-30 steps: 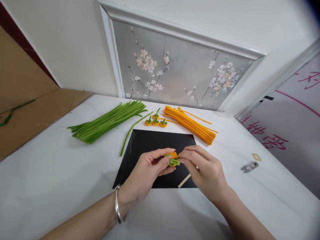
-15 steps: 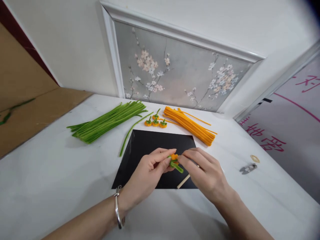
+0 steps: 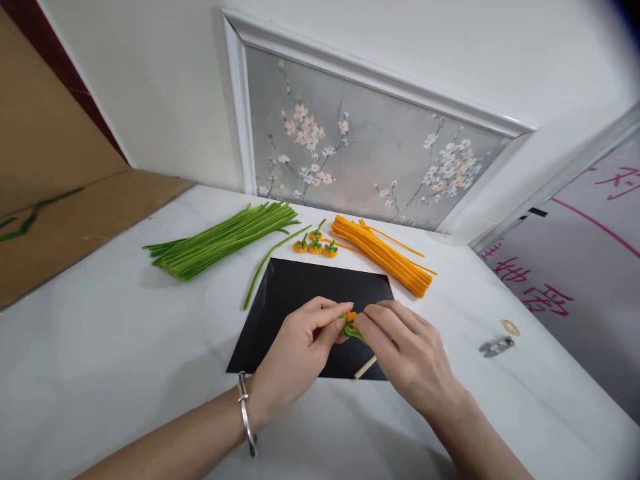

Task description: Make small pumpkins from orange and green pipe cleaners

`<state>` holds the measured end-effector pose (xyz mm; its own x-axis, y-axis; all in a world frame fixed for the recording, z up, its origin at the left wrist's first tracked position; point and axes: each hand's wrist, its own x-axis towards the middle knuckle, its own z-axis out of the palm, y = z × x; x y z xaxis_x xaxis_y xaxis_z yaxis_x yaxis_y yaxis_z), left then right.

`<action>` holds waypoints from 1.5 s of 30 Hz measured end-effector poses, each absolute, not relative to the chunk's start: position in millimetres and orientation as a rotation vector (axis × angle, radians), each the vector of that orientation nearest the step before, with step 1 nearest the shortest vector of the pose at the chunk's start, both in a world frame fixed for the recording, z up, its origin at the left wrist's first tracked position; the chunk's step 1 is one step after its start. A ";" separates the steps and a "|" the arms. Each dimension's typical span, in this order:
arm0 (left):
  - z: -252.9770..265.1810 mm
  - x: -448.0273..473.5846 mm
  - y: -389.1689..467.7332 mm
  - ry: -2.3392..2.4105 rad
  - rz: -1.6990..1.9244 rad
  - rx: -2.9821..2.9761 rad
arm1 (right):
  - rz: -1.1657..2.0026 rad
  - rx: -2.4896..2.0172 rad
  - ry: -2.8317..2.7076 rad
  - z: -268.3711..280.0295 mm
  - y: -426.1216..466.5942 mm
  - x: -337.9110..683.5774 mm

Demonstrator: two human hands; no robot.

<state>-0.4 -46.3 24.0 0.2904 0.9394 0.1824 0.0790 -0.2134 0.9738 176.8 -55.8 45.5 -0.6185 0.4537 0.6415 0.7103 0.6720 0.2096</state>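
Over a black mat (image 3: 295, 287), my left hand (image 3: 305, 343) pinches a small orange and green pipe-cleaner piece (image 3: 351, 317) between thumb and fingers. My right hand (image 3: 407, 343) is closed at the piece's right side, its fingertips on the green pipe-cleaner end. Fingers cover much of the piece. Below the right hand a pale wooden stick (image 3: 365, 367) lies on the mat, partly hidden. Behind the mat sit several small orange pipe-cleaner pumpkins (image 3: 315, 247) with green tops.
A bundle of green pipe cleaners (image 3: 225, 243) lies at the back left, with a single green stem (image 3: 265, 261) beside it. Orange pipe cleaners (image 3: 383, 257) are bundled at the back right. Small metal snips (image 3: 499, 347) and a tan ring (image 3: 511, 327) rest at the right.
The green end stuck out freely toward the lower right before; my right fingers now meet and partly cover it. My left hand keeps its pinch. The view has shifted slightly.
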 end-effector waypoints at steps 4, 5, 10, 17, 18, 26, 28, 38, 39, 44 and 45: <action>25.9 -1.4 -46.8 1.012 1.097 1.694 | -0.606 -0.952 -2.297 41.9 -57.1 172.7; 26.0 -1.5 -47.1 1.017 1.106 1.705 | -0.601 -0.978 -2.289 40.4 -58.0 171.1; 24.5 -0.9 -49.6 1.007 1.151 1.687 | -0.505 -1.117 -2.168 30.2 -63.8 160.0; 23.9 0.9 -52.2 1.012 1.202 1.684 | -0.045 -1.239 -1.878 29.3 -68.7 149.2; 23.0 1.0 -51.9 1.016 1.209 1.682 | 0.086 -1.261 -1.838 30.6 -69.3 148.8; 18.1 0.2 -49.6 1.002 1.194 1.746 | 1.048 -1.380 -1.383 39.2 -66.6 149.5; 19.4 -0.5 -49.3 1.002 1.192 1.729 | 1.149 -1.326 -1.362 41.0 -63.4 152.7; 26.6 -1.6 -41.7 0.886 1.032 1.141 | 0.448 -0.952 -1.974 37.6 -51.4 182.0; 25.6 -1.4 -41.4 0.884 1.012 1.124 | 0.391 -0.894 -2.031 37.1 -50.5 182.8; 24.8 -1.8 -42.2 0.870 0.969 1.242 | 0.319 -0.842 -2.136 34.5 -47.9 183.1; 25.8 -2.1 -42.2 0.866 0.966 1.279 | 0.321 -0.852 -2.152 34.5 -47.7 183.1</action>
<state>-2.1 -42.2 25.8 0.3671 0.9302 0.0042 -0.0970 0.0338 0.9947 183.1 -47.7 34.5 -0.4682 0.6675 0.5790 0.4696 0.7430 -0.4769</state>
